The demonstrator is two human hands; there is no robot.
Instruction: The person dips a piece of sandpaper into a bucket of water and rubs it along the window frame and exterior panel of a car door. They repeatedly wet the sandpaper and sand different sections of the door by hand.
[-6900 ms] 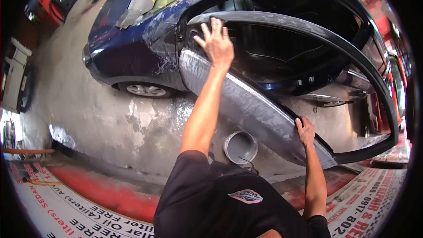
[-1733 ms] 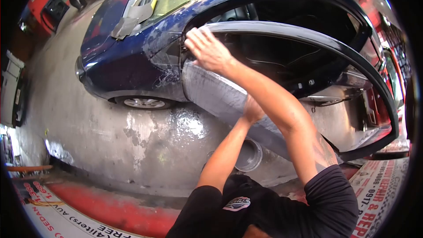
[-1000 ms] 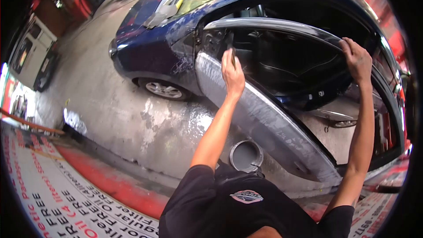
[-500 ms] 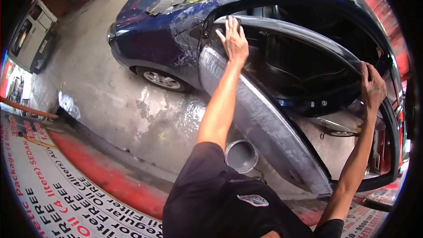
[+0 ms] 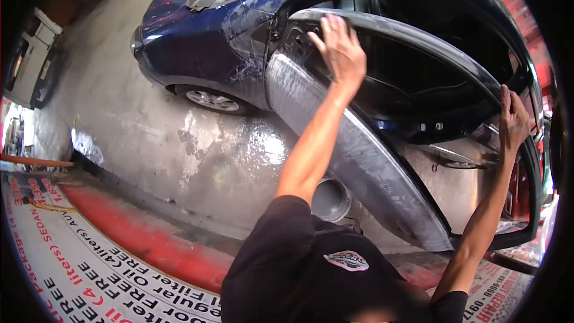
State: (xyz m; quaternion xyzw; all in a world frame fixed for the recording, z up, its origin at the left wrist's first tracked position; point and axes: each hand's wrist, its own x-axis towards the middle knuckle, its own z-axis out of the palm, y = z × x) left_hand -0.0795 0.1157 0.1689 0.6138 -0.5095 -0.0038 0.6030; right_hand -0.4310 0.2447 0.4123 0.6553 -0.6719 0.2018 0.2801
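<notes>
A car door [image 5: 382, 173], sanded to a patchy dull grey, stands open on a dark blue car [image 5: 197, 42]. My left hand [image 5: 345, 54] lies over the front upper part of the door's window frame [image 5: 406, 27], fingers stretched out and thumb apart. Whether anything thin lies under that palm is hidden. At the rear of the same frame, my right hand [image 5: 514, 122] is closed around the edge, fingertips curled over it. Scuffed, whitish patches mark the fender beside the door hinge.
A grey bucket [image 5: 330, 199] stands on the wet concrete floor [image 5: 209, 149] below the door. Printed banners [image 5: 113, 263] and a red ledge [image 5: 149, 236] run along the near side. A light-coloured vehicle [image 5: 33, 63] is at the far left.
My left hand has slid rightward along the window frame, away from the mirror corner. My right hand keeps its hold on the frame. The view has shifted slightly.
</notes>
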